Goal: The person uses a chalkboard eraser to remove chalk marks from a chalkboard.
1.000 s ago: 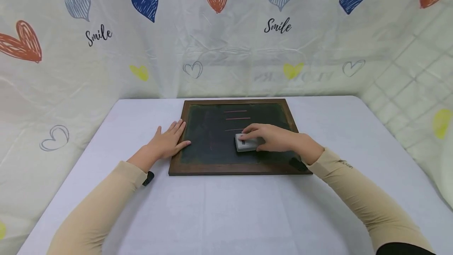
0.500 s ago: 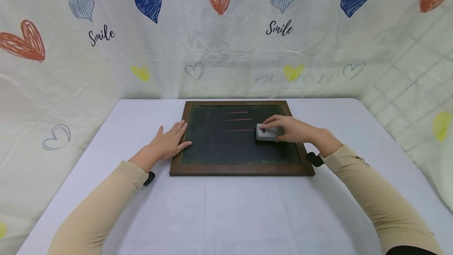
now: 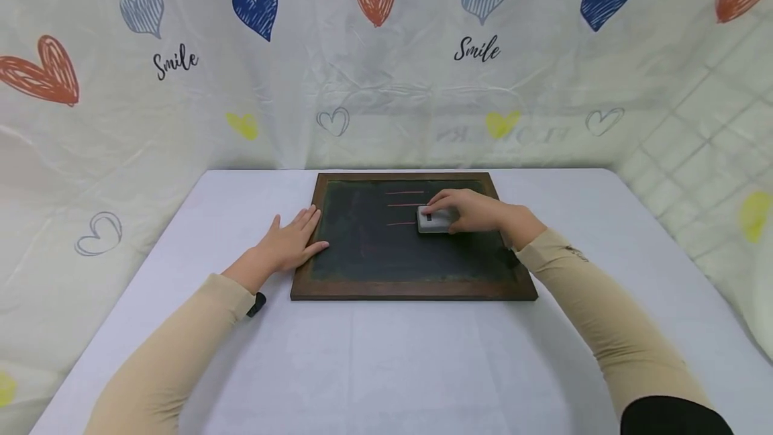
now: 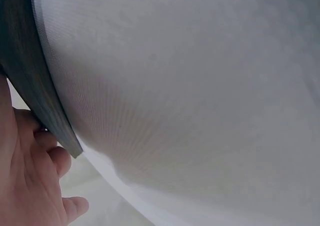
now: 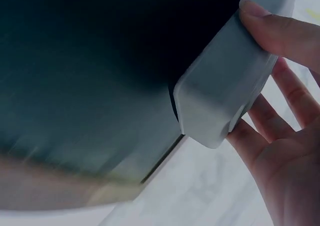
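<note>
Listing what we see on the table, item by item:
Eraser [image 3: 433, 220]: small grey block, on the slate right of centre, towards the far edge, at the right end of the lowest chalk line [image 3: 400, 223].
Right hand [image 3: 470, 211]: fingers curled over the eraser, thumb and fingertips pinching its long sides.
Left hand [image 3: 288, 242]: flat, fingers straight, pressing the table and the left frame of the chalkboard [image 3: 362, 250].
Chalk lines: three short pink strokes, far half of the board.
Handling: we judge the eraser light and rigid-shelled with a soft wiping face; best taken by its long sides, from above.
Chalkboard handling: stiff and wood-framed; we think it could slide on the smooth tablecloth [image 3: 423, 361] unless braced.
</note>
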Tool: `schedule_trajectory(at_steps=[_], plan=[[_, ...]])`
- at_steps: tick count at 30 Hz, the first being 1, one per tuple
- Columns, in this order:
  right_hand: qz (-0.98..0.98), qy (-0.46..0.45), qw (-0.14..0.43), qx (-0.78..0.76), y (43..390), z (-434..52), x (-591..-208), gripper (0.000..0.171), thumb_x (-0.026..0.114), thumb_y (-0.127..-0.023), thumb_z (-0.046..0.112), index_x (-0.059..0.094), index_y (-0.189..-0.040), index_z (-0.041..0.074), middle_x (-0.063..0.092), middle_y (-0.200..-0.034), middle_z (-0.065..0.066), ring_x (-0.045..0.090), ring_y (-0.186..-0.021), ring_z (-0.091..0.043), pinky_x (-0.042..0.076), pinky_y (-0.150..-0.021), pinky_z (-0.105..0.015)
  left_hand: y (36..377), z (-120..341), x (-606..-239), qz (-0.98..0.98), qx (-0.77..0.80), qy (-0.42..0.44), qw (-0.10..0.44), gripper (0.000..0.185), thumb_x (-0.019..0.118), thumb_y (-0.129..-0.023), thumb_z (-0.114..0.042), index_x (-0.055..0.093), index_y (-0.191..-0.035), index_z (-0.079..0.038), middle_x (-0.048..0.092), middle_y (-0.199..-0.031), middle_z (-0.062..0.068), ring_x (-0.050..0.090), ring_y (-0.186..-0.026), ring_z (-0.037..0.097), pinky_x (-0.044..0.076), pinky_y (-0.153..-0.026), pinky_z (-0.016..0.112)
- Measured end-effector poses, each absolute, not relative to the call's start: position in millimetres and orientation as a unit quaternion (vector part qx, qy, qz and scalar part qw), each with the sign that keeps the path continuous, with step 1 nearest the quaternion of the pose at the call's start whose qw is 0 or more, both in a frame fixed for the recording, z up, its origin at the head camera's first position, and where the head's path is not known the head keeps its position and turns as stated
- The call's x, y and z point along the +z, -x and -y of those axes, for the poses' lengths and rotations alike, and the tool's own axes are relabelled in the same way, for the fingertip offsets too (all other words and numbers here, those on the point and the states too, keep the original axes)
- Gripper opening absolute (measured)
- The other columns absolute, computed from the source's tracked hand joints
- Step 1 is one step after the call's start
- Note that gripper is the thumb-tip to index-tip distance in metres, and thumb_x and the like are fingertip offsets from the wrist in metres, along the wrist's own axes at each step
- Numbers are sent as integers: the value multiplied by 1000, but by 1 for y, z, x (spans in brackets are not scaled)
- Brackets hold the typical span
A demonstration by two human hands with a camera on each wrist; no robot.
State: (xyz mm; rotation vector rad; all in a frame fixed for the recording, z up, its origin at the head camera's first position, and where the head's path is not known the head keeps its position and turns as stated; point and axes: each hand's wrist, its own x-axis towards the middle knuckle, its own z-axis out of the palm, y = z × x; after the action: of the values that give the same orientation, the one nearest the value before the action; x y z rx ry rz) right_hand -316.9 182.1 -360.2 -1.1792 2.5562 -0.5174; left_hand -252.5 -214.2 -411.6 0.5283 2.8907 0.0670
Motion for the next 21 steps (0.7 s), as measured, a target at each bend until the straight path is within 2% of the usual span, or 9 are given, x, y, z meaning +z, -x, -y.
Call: schedule_trajectory(at_steps=[11, 16, 21], plan=[[-863, 445, 160, -177, 327, -99, -364, 62, 76, -89, -6, 60, -146, 11, 49, -149, -14, 46, -138, -33, 47, -104, -45, 250, 214, -410, -978, 24, -185, 94, 82, 43, -108, -52, 14, -163, 1, 10, -170, 19, 13, -156, 34, 8, -117, 71], [-864, 445, 161, -169, 327, -94, -362, 63, 76, -91, -3, 57, -149, 12, 47, -150, -14, 46, -138, -33, 45, -106, -46, 250, 214, -408, -978, 25, -186, 94, 82, 44, -108, -52, 14, -163, 1, 10, -170, 19, 13, -156, 34, 8, -117, 71], [-862, 443, 165, -181, 328, -109, -367, 66, 76, -92, 1, 54, -152, 14, 44, -153, -14, 45, -140, -33, 44, -108, -48, 250, 213, -407, -977, 29, -186, 99, 81, 43, -109, -52, 14, -163, 1, 9, -170, 19, 12, -156, 34, 8, -117, 71]])
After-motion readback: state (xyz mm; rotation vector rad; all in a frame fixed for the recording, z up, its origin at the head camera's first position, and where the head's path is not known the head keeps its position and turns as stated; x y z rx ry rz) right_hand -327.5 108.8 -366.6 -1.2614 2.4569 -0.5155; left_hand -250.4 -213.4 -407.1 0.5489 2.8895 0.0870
